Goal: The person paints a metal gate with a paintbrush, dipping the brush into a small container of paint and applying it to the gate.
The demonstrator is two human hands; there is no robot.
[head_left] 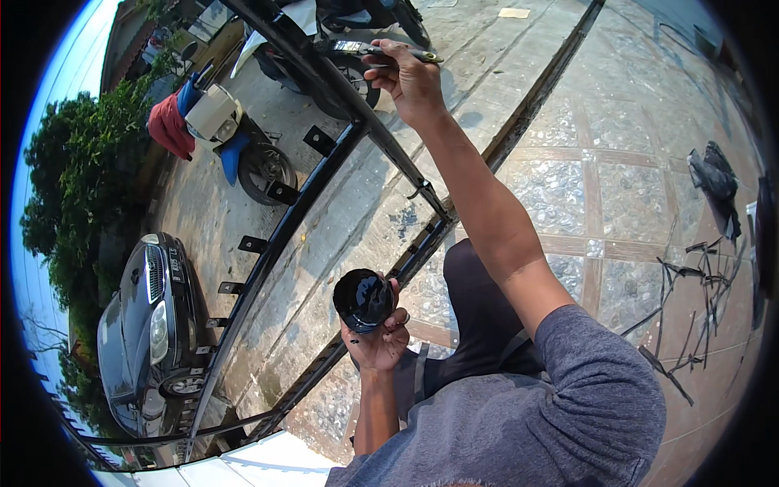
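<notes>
Two bare hands are at work outdoors beside a black metal frame [329,85] that slants through the left half of the picture. At top center, the right hand [410,81] has its grip clamped on the handle of a paintbrush [353,49], held level, bristles pointing left, by the frame's upper bar; whether they touch it is hard to tell. At the center, the left hand [377,345] has its grip wrapped around a cup [347,286] of glossy black paint. A dark car [134,284] stands at lower left, a motorcycle [215,114] at upper left. Patterned tiles [552,195] cover the ground at right.
</notes>
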